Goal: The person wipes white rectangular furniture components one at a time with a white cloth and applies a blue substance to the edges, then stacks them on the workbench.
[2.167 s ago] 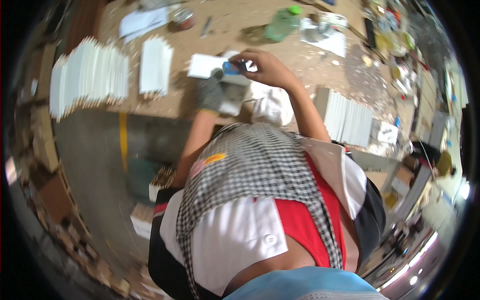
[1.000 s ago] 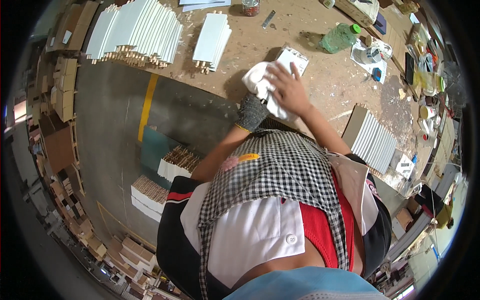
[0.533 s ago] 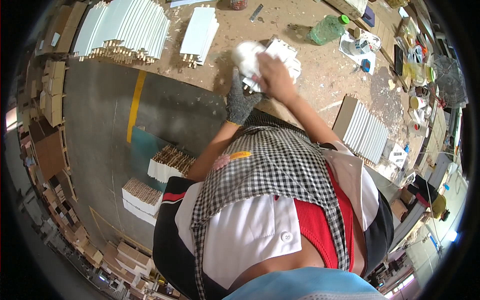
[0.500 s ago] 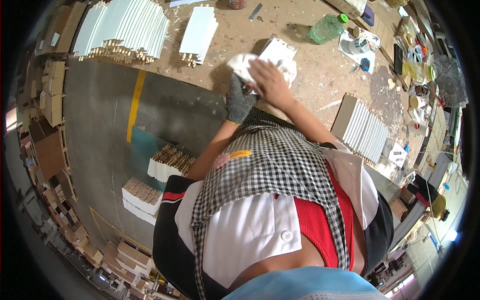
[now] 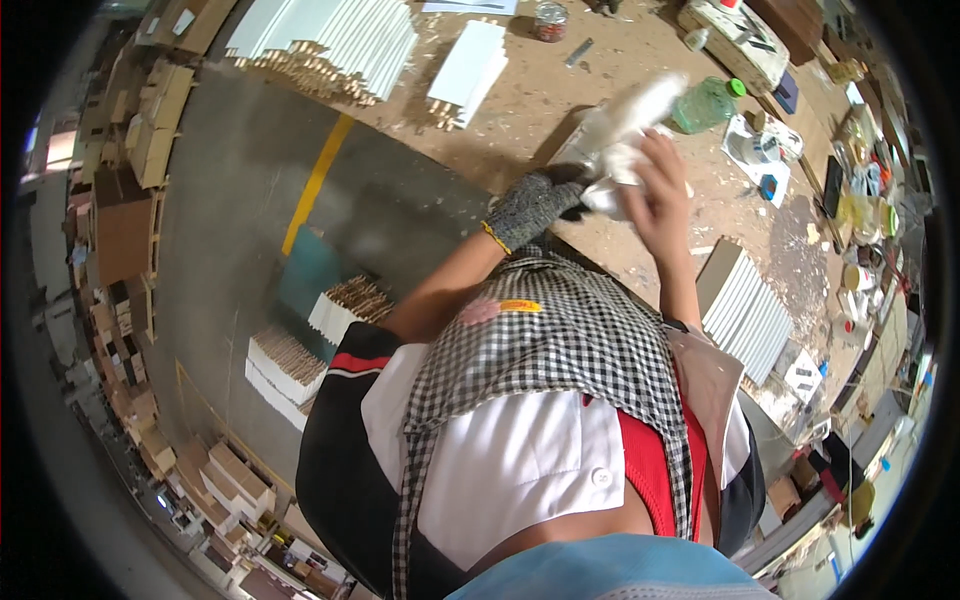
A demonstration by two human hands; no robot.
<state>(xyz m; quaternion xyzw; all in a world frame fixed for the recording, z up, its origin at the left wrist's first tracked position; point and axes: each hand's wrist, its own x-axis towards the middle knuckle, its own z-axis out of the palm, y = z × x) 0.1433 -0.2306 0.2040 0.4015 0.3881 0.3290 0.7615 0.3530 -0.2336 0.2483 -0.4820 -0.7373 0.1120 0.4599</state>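
Observation:
A grey knit glove with a yellow cuff covers my left hand [image 5: 540,208]. Its fingers are closed on the near end of a white board strip [image 5: 645,103], which is blurred and points away to the right over the bench. My bare right hand [image 5: 662,195] presses a crumpled white cloth [image 5: 618,165] against the strip, fingers bent over it. Part of the strip is hidden by the cloth. Beneath my hands, another pale piece [image 5: 565,135] shows only in part on the worktable [image 5: 520,120].
Stacked white strips [image 5: 340,50] and a smaller pile [image 5: 470,65] lie far left. A green bottle [image 5: 703,107] stands beyond my right hand, near a white cup [image 5: 762,148]. More strips [image 5: 745,310] rest at right. A tin [image 5: 550,22] stands at the back.
Both hands have moved right relative to the bench. The cloth has gone from over my gloved hand to further right, and the held strip now extends toward the bottle. My head view has shifted.

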